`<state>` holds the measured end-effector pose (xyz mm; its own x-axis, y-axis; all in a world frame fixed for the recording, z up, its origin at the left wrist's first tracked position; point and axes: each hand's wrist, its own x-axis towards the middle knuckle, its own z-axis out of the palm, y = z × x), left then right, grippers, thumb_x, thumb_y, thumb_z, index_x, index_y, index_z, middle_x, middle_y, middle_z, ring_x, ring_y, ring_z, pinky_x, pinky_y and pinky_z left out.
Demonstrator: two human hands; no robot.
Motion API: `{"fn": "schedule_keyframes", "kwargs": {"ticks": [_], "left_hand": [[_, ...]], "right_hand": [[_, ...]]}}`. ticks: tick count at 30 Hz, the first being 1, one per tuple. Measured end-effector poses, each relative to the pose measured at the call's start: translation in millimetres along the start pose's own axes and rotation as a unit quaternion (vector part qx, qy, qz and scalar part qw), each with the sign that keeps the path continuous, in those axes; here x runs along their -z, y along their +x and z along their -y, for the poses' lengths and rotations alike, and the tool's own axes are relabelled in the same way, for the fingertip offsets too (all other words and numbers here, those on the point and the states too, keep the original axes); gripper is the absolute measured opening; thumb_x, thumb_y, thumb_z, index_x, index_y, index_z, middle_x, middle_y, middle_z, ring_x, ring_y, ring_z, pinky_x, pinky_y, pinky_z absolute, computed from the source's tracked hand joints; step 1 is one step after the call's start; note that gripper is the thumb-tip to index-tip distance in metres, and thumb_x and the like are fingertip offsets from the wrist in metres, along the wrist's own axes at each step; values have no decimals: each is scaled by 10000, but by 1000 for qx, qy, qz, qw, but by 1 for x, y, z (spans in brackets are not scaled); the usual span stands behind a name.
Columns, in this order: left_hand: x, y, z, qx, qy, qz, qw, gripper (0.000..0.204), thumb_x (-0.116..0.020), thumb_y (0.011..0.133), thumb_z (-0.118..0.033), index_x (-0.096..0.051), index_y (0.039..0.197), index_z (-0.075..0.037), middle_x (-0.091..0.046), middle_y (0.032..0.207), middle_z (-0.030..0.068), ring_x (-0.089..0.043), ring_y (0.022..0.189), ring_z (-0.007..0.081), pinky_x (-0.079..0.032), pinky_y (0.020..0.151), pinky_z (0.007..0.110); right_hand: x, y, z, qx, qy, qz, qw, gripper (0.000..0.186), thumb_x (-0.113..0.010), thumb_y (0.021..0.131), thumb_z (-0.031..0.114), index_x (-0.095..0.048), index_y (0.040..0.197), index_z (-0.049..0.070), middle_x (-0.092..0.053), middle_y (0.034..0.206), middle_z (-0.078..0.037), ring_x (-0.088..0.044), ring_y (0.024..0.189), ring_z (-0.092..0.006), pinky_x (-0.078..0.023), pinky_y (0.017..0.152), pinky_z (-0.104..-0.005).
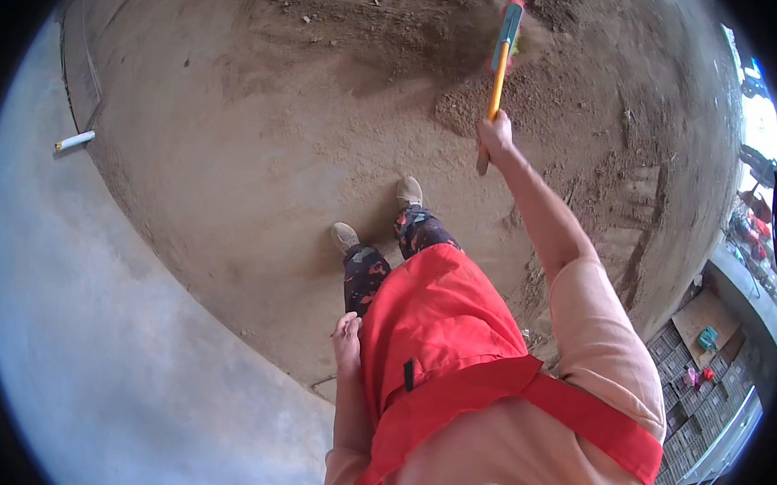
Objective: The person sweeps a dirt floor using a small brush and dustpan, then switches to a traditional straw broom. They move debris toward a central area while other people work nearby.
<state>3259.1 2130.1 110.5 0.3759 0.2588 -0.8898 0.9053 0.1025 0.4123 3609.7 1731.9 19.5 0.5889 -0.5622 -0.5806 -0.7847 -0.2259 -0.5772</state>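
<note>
My right hand (495,134) is closed round the yellow handle of a brush (507,34) with a light-blue head and pink bristles. The head rests on loose brown dirt (460,105) at the upper middle, its bristles partly blurred. My left hand (347,335) hangs at the left edge of the red apron (435,310), fingers curled; whether it holds anything is too small to tell. Below me are my two shoes (408,191) on the dusty floor.
A pale smooth surface (106,315) borders the dirt on the left, with a white cylinder (75,142) at its edge. At the right, beyond a grey ledge (746,287), are cluttered objects. Paving (680,377) with a teal item (707,338) lies at the lower right.
</note>
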Motion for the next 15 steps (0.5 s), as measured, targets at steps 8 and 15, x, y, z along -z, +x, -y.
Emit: {"fn": "schedule_keyframes", "kwargs": {"ticks": [8, 15], "left_hand": [[11, 14, 8, -4, 55, 21, 998, 244, -541, 879, -141, -576, 1077, -2, -609, 1025, 88, -582, 933, 173, -450, 850, 279], [15, -5, -51, 50, 50, -7, 997, 284, -543, 890, -187, -540, 1136, -47, -607, 1017, 74, -599, 911, 185, -483, 776, 319]], "right_hand": [[-15, -158, -19, -182, 159, 331, 912, 576, -552, 800, 19, -386, 1338, 137, -506, 661, -21, -458, 463, -108, -386, 369, -270], [-64, -120, -40, -219, 156, 311, 912, 529, -620, 754, 38, -459, 1257, 71, -599, 710, -79, -552, 493, -169, -447, 384, -323]]}}
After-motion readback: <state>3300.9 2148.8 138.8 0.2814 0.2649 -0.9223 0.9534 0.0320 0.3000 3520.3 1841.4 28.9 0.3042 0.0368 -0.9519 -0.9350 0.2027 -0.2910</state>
